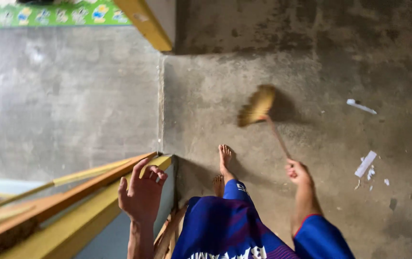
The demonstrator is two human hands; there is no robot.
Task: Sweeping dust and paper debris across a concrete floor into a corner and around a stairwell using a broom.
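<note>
Gripping the thin stick of a light, soft-bristled broom (257,106) near its end, the right hand (297,171) is closed around it, while the left hand (141,192) hangs spread and empty.

left hand (142,193) is up in the air, palm turned away, fingers loosely spread and curled, holding nothing. right hand (297,172) is out front on a straight arm, fist wrapped tight in a closed grip. bare feet, one stepped ahead.
</note>
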